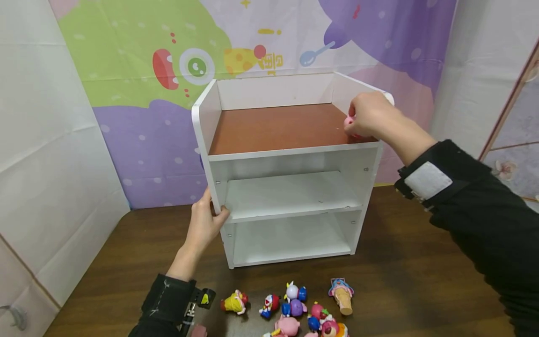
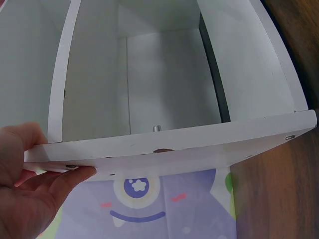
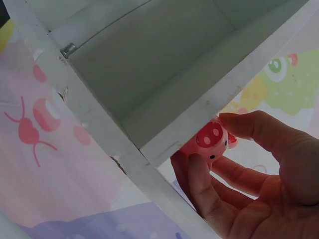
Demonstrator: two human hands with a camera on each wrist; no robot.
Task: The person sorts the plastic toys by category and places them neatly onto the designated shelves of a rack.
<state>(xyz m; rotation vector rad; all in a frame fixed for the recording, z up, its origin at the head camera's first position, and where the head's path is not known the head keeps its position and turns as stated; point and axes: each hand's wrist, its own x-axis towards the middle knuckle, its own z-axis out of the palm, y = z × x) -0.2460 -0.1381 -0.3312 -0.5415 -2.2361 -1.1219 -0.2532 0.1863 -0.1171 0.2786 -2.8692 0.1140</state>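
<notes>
A white shelf unit with a brown top board stands on the table. At the top board's front right corner, my right hand pinches a pink pig figurine between thumb and fingers. The pig's snout faces the right wrist camera, and in the head view the hand covers most of it. My left hand grips the unit's left side panel, thumb on the inner side and fingers on the outer face.
Several small toy figurines lie on the brown table in front of the unit, among them a yellow-clothed one, a pink pig and an ice cream cone toy. Behind hangs a cartoon-printed cloth.
</notes>
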